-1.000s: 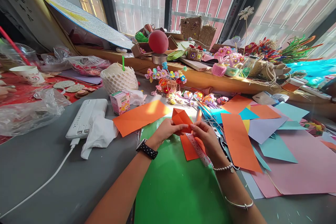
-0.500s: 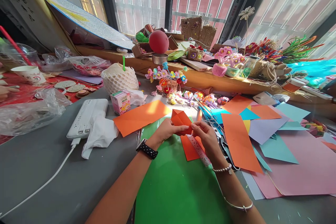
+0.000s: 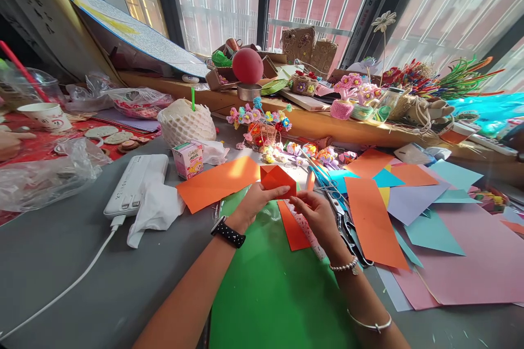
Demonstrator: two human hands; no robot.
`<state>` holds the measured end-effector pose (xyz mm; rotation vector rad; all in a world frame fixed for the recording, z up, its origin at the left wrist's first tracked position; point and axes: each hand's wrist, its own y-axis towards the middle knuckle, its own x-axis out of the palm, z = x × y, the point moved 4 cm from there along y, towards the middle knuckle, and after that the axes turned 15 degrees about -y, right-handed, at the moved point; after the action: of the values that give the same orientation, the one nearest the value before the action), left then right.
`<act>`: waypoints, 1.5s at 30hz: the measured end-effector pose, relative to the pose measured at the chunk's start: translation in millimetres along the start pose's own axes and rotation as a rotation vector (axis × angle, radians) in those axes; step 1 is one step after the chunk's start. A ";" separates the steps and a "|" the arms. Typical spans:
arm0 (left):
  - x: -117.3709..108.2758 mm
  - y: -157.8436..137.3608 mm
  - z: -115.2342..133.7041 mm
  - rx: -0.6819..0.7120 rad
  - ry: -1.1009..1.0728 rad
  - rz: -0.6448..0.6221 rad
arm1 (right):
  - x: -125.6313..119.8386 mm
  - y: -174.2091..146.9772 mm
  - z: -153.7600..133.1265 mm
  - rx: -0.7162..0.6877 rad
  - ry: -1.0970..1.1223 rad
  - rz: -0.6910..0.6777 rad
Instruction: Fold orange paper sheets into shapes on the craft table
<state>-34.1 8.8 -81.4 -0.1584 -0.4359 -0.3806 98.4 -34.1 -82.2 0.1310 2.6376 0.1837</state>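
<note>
A piece of folded orange paper (image 3: pixel 278 179) is held up over the green board, with its folds making a pocket-like shape. My left hand (image 3: pixel 260 200) grips it, the thumb lying across its front. At the paper's lower right corner, the thumb and fingertips of my right hand (image 3: pixel 317 212) are drawn together on the edge; the exact contact is small and partly hidden. Beneath my hands lie another orange strip (image 3: pixel 295 229) and a pale patterned strip (image 3: pixel 313 237), both on the green board (image 3: pixel 278 294).
Scissors (image 3: pixel 341 212) lie right of my right hand, beside orange sheets (image 3: pixel 370 221) and a large pink sheet (image 3: pixel 470 256). At left are a white power bank (image 3: pixel 137 182), a tissue (image 3: pixel 158 207) and a small carton (image 3: pixel 188 161). Another person's hand (image 3: pixel 10 142) shows at the far left.
The folded orange paper has shifted slightly left and up with my left hand and turned a little. My right hand's fingers have loosened and moved to its lower right corner.
</note>
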 end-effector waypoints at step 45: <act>6.3 -0.1 -0.5 0.045 0.142 -0.007 | -12.0 -4.8 -10.5 -0.359 -0.512 0.301</act>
<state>-28.7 6.6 -79.1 -0.0857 -0.3051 -0.3856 103.5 -41.4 -68.2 0.3950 2.0286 0.6299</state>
